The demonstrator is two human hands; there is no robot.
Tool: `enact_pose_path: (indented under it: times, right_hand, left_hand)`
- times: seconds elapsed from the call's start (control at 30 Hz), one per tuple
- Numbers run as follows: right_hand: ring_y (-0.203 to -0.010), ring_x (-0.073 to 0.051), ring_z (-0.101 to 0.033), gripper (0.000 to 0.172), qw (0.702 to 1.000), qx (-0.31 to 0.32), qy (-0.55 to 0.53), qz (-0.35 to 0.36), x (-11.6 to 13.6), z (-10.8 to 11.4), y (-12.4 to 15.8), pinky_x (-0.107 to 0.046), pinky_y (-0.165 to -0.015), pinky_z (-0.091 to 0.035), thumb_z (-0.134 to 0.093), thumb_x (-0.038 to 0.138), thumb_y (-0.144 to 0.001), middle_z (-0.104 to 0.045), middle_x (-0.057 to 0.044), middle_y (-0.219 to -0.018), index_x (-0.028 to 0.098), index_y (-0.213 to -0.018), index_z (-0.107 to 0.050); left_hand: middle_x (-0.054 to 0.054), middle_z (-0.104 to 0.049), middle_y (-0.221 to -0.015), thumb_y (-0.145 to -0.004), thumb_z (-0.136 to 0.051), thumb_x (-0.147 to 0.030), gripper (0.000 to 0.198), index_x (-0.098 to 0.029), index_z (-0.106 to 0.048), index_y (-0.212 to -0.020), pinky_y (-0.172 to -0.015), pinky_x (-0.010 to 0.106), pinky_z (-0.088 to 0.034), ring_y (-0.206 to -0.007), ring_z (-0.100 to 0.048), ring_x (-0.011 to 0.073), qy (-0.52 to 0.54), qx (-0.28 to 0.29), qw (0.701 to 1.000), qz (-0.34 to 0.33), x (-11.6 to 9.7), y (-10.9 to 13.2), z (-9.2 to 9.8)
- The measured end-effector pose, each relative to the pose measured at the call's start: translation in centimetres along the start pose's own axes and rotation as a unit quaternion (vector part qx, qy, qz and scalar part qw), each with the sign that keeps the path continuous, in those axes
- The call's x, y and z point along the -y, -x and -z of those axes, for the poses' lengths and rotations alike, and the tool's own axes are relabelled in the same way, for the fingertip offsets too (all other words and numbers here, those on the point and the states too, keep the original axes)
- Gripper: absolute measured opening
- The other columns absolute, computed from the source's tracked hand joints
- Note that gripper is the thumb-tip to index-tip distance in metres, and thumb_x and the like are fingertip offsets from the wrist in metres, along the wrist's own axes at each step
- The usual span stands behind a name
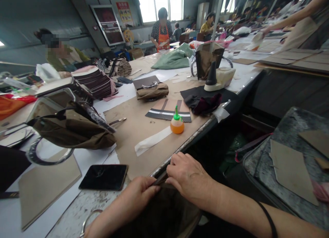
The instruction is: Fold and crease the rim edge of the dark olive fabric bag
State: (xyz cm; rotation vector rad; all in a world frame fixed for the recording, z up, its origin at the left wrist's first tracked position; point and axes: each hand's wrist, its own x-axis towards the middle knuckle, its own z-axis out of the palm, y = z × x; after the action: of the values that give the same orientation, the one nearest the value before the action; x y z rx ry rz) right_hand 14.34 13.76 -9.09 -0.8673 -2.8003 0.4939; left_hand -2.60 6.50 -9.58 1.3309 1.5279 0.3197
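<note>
We judge the work in hand to be partway along: the dark brown, soft cloth piece with a narrow folded-looking edge is taken up in front of the body, just off the near edge of the table, and has not been set down. Whether any of that edge is finished we cannot tell; its lower part lies in shadow. The hands being on it, we take some handling of the edge to be left.

Grip: we see the left hand closed, thumb and forefinger pinching the edge. Beside it, the right hand, fingers curled and thumb pressed in, clamps the same edge. On the table, we note a squat clear bottle of orange liquid with a green nozzle, standing apart from both hands
</note>
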Motion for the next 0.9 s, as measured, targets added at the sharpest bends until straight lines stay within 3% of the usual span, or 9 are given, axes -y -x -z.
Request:
enact_pose_path:
  times: [0.43, 0.9]
  right_hand:
    - [-0.082, -0.022, -0.047, 0.012, 0.995, 0.074, 0.052, 0.031, 0.5, 0.6, -2.5, -0.031, -0.059, -0.04, -0.058, 0.026, -0.078, -0.052, -0.007, -0.087, 0.014, -0.079, -0.059]
    - [-0.077, -0.023, -0.049, 0.013, 0.996, 0.076, 0.04, 0.039, 0.5, -0.5, -3.6, -0.032, -0.054, -0.04, -0.057, 0.027, -0.079, -0.055, -0.006, -0.08, 0.015, -0.077, -0.057]
  left_hand:
    - [0.003, -0.049, -0.061, -0.068, -0.044, -0.047, 0.038, -0.011, -0.055, -0.069, -0.054, 0.026, -0.035, -0.057, -0.041, 0.0178, 0.061, 0.01, 0.998, 0.02, 0.4, 0.0, -0.1]
    - [0.002, -0.046, -0.06, -0.065, -0.044, -0.048, 0.038, -0.012, -0.051, -0.066, -0.052, 0.025, -0.032, -0.057, -0.038, 0.0169, 0.087, 0.012, 0.996, 0.032, 0.8, 0.3, 0.0]
